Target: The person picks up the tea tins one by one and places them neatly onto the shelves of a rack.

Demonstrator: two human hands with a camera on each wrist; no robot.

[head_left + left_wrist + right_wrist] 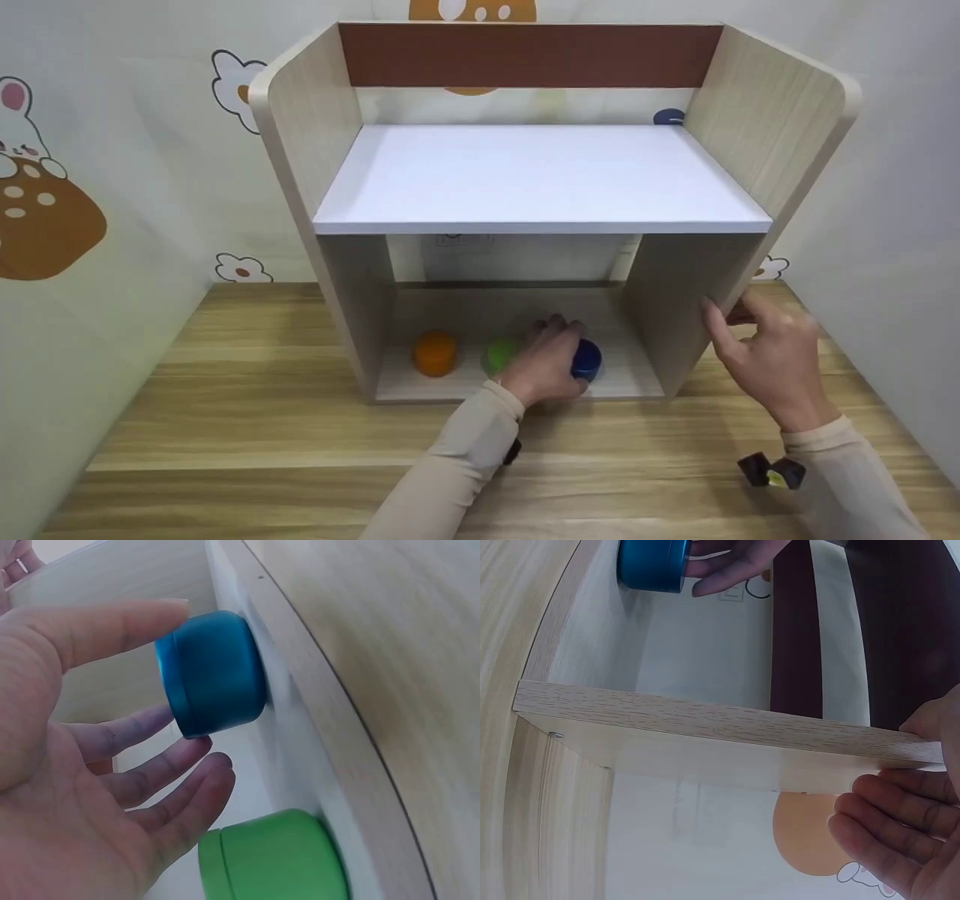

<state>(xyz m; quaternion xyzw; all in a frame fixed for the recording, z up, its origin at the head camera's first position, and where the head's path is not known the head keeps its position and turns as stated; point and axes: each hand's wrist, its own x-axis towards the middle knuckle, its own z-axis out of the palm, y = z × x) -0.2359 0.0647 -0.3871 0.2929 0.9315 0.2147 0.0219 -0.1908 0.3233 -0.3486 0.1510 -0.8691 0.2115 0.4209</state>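
In the head view, my left hand [546, 364] reaches into the lower compartment of a small desktop shelf unit [540, 176]. Its thumb and fingers hold a small blue lidded tin [214, 675] from two sides, as the left wrist view shows. The tin stands upright on the bottom board. Just to its left is a green tin [274, 859] of like shape, partly hidden by my left hand in the head view. Further left sits an orange tin [434, 353]. My right hand [780, 360] grips the front edge of the right side panel [705, 716], thumb inside, fingers outside.
The unit stands on a wood-grain table [247, 435] against a wall with cartoon pictures. Above the tins lies a white middle board [540, 225]. A brown back strip [532, 56] crosses the top. Walls rise close on both sides.
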